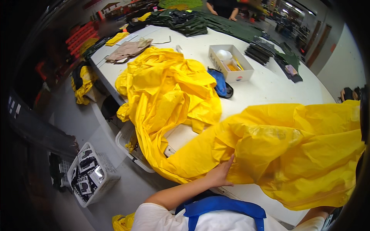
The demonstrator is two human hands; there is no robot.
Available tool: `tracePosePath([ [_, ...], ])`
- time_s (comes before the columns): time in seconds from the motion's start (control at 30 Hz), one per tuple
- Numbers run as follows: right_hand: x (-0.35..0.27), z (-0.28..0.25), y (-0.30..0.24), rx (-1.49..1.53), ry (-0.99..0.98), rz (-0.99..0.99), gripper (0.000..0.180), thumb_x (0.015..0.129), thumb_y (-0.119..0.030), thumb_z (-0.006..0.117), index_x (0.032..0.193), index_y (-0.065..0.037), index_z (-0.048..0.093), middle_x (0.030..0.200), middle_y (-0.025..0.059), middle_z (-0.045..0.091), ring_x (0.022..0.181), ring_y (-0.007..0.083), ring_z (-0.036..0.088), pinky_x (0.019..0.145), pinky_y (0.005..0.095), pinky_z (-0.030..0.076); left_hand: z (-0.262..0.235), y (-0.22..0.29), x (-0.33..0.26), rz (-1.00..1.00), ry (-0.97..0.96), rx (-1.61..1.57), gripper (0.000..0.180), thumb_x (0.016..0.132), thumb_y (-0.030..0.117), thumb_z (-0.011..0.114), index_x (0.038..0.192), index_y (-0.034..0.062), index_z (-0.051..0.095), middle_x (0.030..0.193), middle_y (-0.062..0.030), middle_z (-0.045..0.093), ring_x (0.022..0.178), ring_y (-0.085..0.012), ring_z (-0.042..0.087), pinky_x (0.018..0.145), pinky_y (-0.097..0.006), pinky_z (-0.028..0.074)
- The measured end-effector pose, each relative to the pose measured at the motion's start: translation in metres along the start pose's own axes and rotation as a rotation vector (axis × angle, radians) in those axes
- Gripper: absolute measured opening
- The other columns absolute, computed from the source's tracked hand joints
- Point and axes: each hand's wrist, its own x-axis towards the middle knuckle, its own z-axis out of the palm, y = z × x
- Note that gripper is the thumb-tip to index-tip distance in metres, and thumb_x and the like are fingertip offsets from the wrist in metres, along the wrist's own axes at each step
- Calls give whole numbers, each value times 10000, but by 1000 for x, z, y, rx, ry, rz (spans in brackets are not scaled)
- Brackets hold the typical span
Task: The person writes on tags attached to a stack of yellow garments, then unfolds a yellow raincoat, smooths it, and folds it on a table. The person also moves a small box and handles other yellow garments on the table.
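A large piece of yellow waterproof-looking fabric, perhaps a garment, stretches along the near edge of the table and off to the right. It joins a crumpled yellow heap toward the left. My left hand lies against the lower edge of the fabric, with fingers stretched out and the thumb side apart. Of my right arm only the forearm shows at the lower right; the hand itself is hidden behind the fabric. Beyond the heap lies a blue and black pouch-like item.
On the white table stands an open box with small items. Folded dark pieces and a beige cloth lie farther back. White baskets sit at the left below the table. Another person stands at the far side.
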Motion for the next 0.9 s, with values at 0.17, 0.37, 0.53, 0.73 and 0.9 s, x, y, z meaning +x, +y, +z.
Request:
tracePosePath([
  [0.17,4,-102,19,-226,102,15,419,935,-275,528,1249,0,491,1211,166,558,1087,279,567,925,381,466,83,80,68,-205,-655,-96,1005,727,271,720,1481,59,91,1186,-299,547,1093,-377,555,942,-418,445],
  [0.37,32,-227,36,-446,245,-21,425,935,-281,536,1252,-1,493,1222,166,549,1101,283,555,944,385,449,208,160,182,320,-643,-480,645,817,283,655,1368,50,415,1314,-220,499,1161,-331,529,978,-431,436],
  [0.53,61,-324,23,-640,414,-96,429,935,-286,542,1255,-3,494,1231,165,541,1113,287,544,960,388,435,138,327,366,268,-532,-978,608,855,309,587,1379,61,402,1340,-194,483,1195,-328,499,1004,-446,407],
  [0.73,82,-343,8,-763,524,-191,435,936,-292,550,1257,-4,496,1242,165,532,1128,292,532,979,392,418,0,418,467,591,-261,-1386,571,900,340,505,1391,74,387,1370,-162,463,1234,-325,465,1035,-464,373],
  [0.9,-12,-167,69,-477,104,-37,440,936,-297,556,1260,-5,497,1252,165,525,1140,296,522,995,395,404,72,246,434,163,-395,-1411,546,938,366,436,1402,84,374,1396,-136,446,1268,-322,435,1061,-479,344],
])
